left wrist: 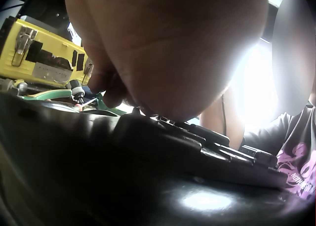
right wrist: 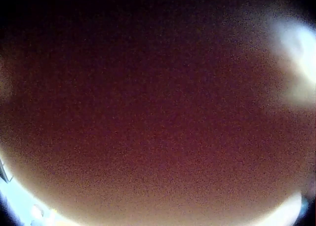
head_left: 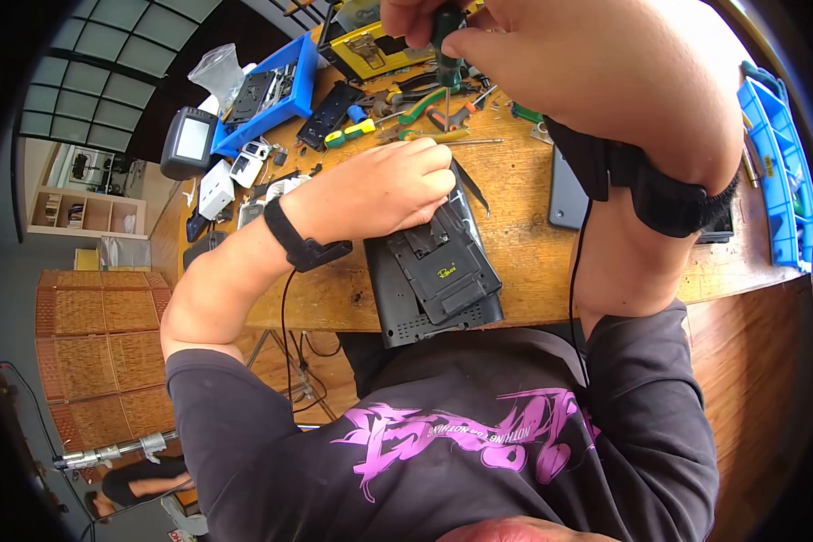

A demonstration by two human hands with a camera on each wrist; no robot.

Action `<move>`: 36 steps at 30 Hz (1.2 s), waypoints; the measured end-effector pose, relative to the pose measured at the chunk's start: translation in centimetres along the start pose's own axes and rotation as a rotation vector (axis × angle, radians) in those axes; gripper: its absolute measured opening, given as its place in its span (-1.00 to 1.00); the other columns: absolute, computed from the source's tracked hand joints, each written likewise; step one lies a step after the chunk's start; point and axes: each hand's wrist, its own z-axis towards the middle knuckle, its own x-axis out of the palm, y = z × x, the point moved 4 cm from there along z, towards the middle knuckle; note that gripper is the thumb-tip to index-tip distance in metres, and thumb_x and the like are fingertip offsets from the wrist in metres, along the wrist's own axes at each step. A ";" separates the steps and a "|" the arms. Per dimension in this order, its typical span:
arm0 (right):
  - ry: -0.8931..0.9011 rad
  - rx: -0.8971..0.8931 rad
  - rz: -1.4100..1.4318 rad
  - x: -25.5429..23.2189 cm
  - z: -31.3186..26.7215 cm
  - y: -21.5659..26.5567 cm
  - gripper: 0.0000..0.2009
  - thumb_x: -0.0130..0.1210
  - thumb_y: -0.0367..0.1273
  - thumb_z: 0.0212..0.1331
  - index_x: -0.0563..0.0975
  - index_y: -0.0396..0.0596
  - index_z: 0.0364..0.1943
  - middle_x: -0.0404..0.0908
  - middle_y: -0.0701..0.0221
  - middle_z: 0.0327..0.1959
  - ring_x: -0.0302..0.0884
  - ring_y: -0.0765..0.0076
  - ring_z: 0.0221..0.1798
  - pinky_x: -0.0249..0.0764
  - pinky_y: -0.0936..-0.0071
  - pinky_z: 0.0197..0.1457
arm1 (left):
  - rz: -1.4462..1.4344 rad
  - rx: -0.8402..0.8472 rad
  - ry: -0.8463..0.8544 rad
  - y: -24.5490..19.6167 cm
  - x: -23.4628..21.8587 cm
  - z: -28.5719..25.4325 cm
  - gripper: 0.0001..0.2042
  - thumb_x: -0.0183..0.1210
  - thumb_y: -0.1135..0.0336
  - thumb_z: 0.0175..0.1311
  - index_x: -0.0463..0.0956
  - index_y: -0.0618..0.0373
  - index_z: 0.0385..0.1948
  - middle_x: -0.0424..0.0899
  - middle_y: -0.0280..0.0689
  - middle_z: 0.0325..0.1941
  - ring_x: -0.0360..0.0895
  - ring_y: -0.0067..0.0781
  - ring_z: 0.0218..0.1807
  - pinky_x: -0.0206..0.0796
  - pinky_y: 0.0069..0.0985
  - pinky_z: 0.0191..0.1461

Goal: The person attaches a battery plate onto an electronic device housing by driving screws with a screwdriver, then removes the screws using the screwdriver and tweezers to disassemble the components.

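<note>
A black device point(head_left: 397, 303) lies on the wooden table near its front edge, with a black plate bearing yellow lettering point(head_left: 452, 271) on top. My left hand point(head_left: 393, 185) rests over the device's far part, fingers bent down; whether they grip something beneath is hidden. In the left wrist view the left hand point(left wrist: 163, 53) touches the dark uneven surface point(left wrist: 148, 162). Raised above the table, my right hand point(head_left: 488, 41) grips a dark green screwdriver handle point(head_left: 447, 50), its shaft pointing down. The right wrist view is almost wholly covered by a blurred dark surface.
Pliers and screwdrivers lie beyond the device, before a yellow toolbox point(head_left: 370, 54). A blue tray point(head_left: 285, 104) of parts and a yellow-green screwdriver point(head_left: 348, 134) are on the left. A dark grey flat case point(head_left: 565, 194) and a light blue bin point(head_left: 781, 181) stand right.
</note>
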 end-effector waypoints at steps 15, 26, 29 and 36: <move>0.035 0.178 0.055 -1.0 -0.2 0.3 -0.76 0.12 -0.55 0.24 0.75 -0.22 -0.08 0.82 0.12 -0.14 0.80 -0.04 -0.05 0.70 0.23 0.07 | -0.073 -0.180 -0.251 3.6 -3.4 -3.1 -0.93 0.24 0.48 0.49 0.51 0.21 -0.18 0.57 -0.14 -0.10 0.57 -0.05 -0.03 0.47 -0.27 0.08; 0.104 0.076 0.126 0.1 1.7 0.1 -0.72 0.10 -0.63 0.14 0.72 -0.33 -0.09 0.82 0.02 -0.14 0.82 -0.04 -0.04 0.71 0.24 0.12 | 0.173 -0.803 -0.445 17.5 -0.2 -13.7 -0.82 0.32 0.31 0.48 0.70 0.28 -0.15 0.73 -0.09 -0.13 0.71 -0.06 -0.05 0.53 -0.24 0.08; 0.099 0.066 0.121 0.7 2.3 0.1 -0.73 0.12 -0.63 0.14 0.71 -0.34 -0.10 0.82 0.02 -0.15 0.82 -0.03 -0.04 0.71 0.24 0.10 | 0.135 -0.846 -0.439 18.3 0.9 -14.1 -0.80 0.31 0.29 0.50 0.71 0.28 -0.12 0.74 -0.09 -0.14 0.71 -0.08 -0.06 0.53 -0.25 0.07; 0.038 -0.145 0.144 2.0 2.6 -0.7 -0.85 0.19 -0.58 0.24 0.68 -0.32 -0.15 0.79 0.05 -0.24 0.81 0.01 -0.18 0.70 0.28 -0.07 | -0.189 -0.775 -0.780 14.7 1.1 -12.5 -0.81 0.31 0.30 0.53 0.72 0.24 -0.05 0.75 -0.25 -0.19 0.63 -0.42 -0.24 0.50 -0.45 -0.09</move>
